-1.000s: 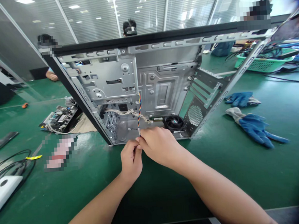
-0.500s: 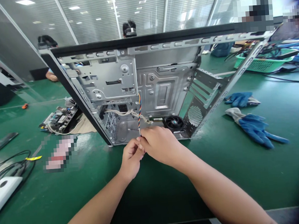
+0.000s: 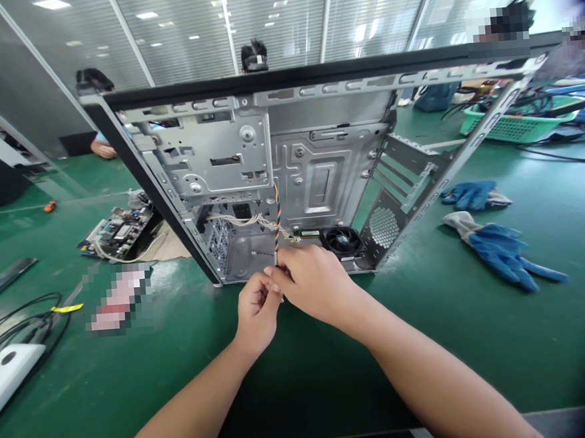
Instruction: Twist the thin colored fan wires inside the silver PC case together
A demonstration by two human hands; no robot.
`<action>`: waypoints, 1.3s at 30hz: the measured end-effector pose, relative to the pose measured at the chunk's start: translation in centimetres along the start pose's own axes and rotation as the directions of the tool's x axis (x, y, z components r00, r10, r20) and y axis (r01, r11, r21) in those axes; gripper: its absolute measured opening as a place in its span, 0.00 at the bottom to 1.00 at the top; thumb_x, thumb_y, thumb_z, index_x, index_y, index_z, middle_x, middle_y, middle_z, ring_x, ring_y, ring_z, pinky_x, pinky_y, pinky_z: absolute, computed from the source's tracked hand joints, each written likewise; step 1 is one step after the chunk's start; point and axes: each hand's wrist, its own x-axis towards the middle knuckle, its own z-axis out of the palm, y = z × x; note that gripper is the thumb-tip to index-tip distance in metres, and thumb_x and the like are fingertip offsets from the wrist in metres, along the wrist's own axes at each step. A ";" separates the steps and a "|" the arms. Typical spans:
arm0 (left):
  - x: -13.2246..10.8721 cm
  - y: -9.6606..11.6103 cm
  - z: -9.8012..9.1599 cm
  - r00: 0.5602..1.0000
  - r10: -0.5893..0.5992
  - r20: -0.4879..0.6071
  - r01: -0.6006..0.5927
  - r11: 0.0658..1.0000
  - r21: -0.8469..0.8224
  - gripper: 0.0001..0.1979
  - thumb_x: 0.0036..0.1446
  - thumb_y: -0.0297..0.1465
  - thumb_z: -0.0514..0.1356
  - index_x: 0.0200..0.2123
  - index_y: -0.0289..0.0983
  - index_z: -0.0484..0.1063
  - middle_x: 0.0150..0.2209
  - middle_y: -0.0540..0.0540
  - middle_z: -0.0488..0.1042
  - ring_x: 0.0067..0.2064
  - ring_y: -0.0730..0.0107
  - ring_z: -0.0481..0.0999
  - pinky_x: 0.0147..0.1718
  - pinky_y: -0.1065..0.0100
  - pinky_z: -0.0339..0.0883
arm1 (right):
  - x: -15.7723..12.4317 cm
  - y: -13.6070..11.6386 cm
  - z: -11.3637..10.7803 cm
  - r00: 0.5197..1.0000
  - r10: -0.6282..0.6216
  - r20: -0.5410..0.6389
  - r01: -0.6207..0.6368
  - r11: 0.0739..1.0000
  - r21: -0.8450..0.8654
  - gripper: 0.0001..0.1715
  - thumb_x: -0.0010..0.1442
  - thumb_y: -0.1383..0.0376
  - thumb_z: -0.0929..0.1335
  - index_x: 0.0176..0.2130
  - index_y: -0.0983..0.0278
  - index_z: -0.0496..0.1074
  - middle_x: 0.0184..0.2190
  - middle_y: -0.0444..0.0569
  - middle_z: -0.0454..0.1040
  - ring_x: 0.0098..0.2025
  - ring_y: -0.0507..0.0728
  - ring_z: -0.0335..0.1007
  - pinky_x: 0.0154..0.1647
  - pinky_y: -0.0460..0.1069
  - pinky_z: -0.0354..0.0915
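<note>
An open metal computer case (image 3: 217,141) stands on the green table in front of me. A twisted multicoloured cable (image 3: 277,215) runs down from its drive cage to my fingers. My right hand (image 3: 316,277) is closed on the lower part of this cable. Touching it just to the left, my left hand (image 3: 259,311) is pinched together at the cable's end; what lies between its fingertips is hidden. White cables (image 3: 242,219) and a black fan (image 3: 342,240) sit in the bottom of the case behind my hands.
Blue gloves (image 3: 499,248) lie to the right, with a green basket (image 3: 521,126) of cables behind them. On the left are a circuit board (image 3: 120,231), a pixelated pink item (image 3: 120,301), black cables and a white device (image 3: 13,372). Other people sit beyond the case.
The view has shifted very slightly. Both hands stay together at the lower end of the cable, with almost no visible movement.
</note>
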 end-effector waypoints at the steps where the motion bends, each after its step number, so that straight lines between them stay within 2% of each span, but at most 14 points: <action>1: 0.0 0.0 0.0 1.000 -0.008 -0.003 0.008 1.000 -0.011 0.12 0.58 0.36 0.61 0.28 0.36 0.63 0.23 0.54 0.64 0.23 0.79 0.59 0.23 0.74 0.53 | 0.0 0.0 0.1 1.000 -0.001 -0.002 0.001 1.000 0.000 0.14 0.63 0.60 0.62 0.33 0.64 0.72 0.27 0.47 0.74 0.30 0.54 0.70 0.26 0.48 0.50; 5: 0.1 -0.2 0.0 0.998 -0.063 0.012 0.063 0.996 -0.067 0.12 0.58 0.37 0.61 0.29 0.37 0.63 0.23 0.54 0.63 0.23 0.79 0.60 0.22 0.74 0.53 | 0.1 -0.1 0.2 1.000 -0.004 0.009 0.004 1.000 -0.008 0.13 0.64 0.61 0.62 0.34 0.64 0.72 0.27 0.47 0.75 0.30 0.54 0.70 0.26 0.48 0.49; 8: 0.3 -0.3 0.1 0.989 -0.128 0.069 0.139 0.972 -0.187 0.13 0.58 0.37 0.61 0.28 0.37 0.61 0.21 0.55 0.61 0.20 0.81 0.56 0.20 0.75 0.49 | 0.1 -0.2 0.2 1.000 -0.005 0.013 0.006 1.000 -0.023 0.12 0.64 0.62 0.62 0.35 0.64 0.72 0.29 0.48 0.75 0.30 0.54 0.71 0.26 0.48 0.50; 13: 0.6 0.2 0.3 0.953 -0.241 0.185 0.294 0.883 -0.366 0.16 0.55 0.38 0.63 0.28 0.38 0.58 0.18 0.57 0.58 0.18 0.82 0.52 0.19 0.75 0.46 | 0.2 -0.2 0.3 1.000 -0.022 0.017 0.022 0.999 -0.045 0.12 0.64 0.64 0.60 0.35 0.65 0.71 0.29 0.48 0.75 0.30 0.55 0.72 0.26 0.48 0.51; 21: 0.6 0.7 0.1 0.887 -0.302 0.348 0.439 0.787 -0.434 0.16 0.55 0.37 0.64 0.28 0.37 0.59 0.17 0.57 0.57 0.17 0.83 0.47 0.19 0.75 0.42 | 0.0 0.1 0.1 0.998 -0.045 0.048 0.046 0.998 -0.030 0.11 0.64 0.65 0.60 0.35 0.65 0.70 0.29 0.47 0.74 0.30 0.54 0.71 0.25 0.48 0.50; 24: 0.6 0.5 0.0 0.891 -0.296 0.343 0.432 0.786 -0.443 0.14 0.55 0.36 0.64 0.29 0.37 0.61 0.18 0.57 0.57 0.17 0.83 0.46 0.19 0.74 0.41 | 0.0 0.1 0.1 0.999 -0.029 0.040 0.030 0.999 -0.024 0.12 0.64 0.64 0.60 0.35 0.64 0.71 0.29 0.47 0.75 0.30 0.54 0.71 0.25 0.47 0.50; 29: 0.8 0.0 -0.1 0.933 -0.258 0.252 0.348 0.828 -0.439 0.14 0.55 0.33 0.64 0.28 0.36 0.60 0.20 0.57 0.58 0.17 0.84 0.47 0.19 0.74 0.41 | 0.0 -0.2 0.1 0.998 0.064 -0.009 -0.065 0.994 -0.086 0.14 0.63 0.60 0.61 0.33 0.64 0.72 0.28 0.48 0.75 0.30 0.57 0.73 0.25 0.47 0.52; 39: 0.9 0.4 0.3 0.960 -0.224 0.168 0.275 0.868 -0.414 0.12 0.52 0.30 0.65 0.28 0.36 0.62 0.21 0.58 0.56 0.17 0.86 0.48 0.19 0.74 0.43 | 0.1 -0.1 0.3 0.998 0.054 -0.027 -0.056 0.994 -0.092 0.14 0.63 0.61 0.61 0.34 0.64 0.73 0.27 0.50 0.76 0.30 0.57 0.74 0.26 0.47 0.55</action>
